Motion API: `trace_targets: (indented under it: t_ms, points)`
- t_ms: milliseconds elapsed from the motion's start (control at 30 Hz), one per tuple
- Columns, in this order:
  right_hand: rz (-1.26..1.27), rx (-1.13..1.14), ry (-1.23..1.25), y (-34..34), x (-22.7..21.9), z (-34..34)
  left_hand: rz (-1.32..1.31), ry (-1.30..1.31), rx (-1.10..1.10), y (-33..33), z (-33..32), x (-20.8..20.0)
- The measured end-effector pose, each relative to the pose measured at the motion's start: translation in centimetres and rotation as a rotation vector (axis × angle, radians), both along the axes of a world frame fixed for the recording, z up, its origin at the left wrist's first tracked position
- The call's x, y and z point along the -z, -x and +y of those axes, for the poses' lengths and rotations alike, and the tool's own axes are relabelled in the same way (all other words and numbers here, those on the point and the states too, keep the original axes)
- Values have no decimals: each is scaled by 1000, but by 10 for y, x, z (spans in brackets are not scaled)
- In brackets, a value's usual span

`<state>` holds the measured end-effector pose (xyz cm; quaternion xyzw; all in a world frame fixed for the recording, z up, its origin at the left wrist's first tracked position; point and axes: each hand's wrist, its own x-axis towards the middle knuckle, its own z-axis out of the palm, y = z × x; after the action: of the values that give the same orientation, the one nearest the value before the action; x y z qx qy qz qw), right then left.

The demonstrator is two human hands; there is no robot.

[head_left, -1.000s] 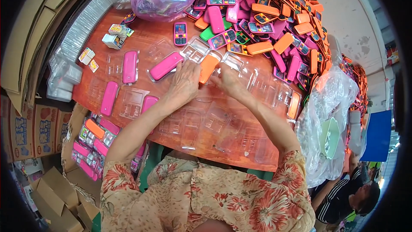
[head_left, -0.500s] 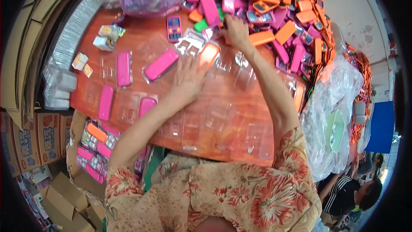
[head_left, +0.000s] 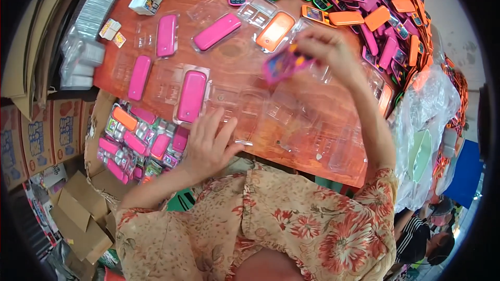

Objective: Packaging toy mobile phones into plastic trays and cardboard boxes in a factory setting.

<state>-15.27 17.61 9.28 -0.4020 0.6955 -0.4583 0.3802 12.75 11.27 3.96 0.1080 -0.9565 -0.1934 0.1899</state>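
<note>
My right hand (head_left: 330, 52) grips a purple toy phone (head_left: 283, 66) by one end, holding it over the middle of the table; hand and phone are smeared by motion. My left hand (head_left: 208, 140) has its fingers stretched and apart at the table's front edge, over the side of a clear plastic blister tray (head_left: 251, 112). Just beyond it, a pink toy phone (head_left: 191, 96) lies back up in another tray. An orange toy phone (head_left: 276, 31) and another pink phone (head_left: 217, 31) sit in trays farther back.
A heap of orange and pink toy phones (head_left: 388, 18) covers the back right. Small card stacks (head_left: 144, 5) stand back left. At the front left, a carton holds packed phones (head_left: 136, 143). A plastic bag with a green scoop (head_left: 421, 153) hangs at the right, near another person (head_left: 416, 237).
My right hand has come from the heap toward me with the purple phone. My left hand has left the orange phone and moved to the front edge. The view has shifted.
</note>
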Motion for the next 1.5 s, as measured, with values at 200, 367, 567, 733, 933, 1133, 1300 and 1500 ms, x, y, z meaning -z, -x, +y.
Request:
trace_targets:
  t_ms: [200,367,567,733,933,1133,1300,1500]
  points:
    - [-547,-166,-145,-78,3,0,229,-185,-60,27,7,-4]
    - [-566,-244,66,-68,26,6,185,-891,-209,22,10,-12]
    - [-132,-102,8,-69,79,14,-35,-127,-63,15,8,16]
    - [582,-223,85,-86,52,13,-141,15,-50,9,10,28]
    - [693,-357,-34,-85,54,6,-147,24,-53,13,12,28]
    - [606,-439,-34,-56,62,-21,-172,-10,-12,12,10,31]
    - [968,87,106,-10,39,-121,-142,-13,7,12,11,31]
    - [1197,191,-186,21,84,-198,-171,14,15,16,10,29]
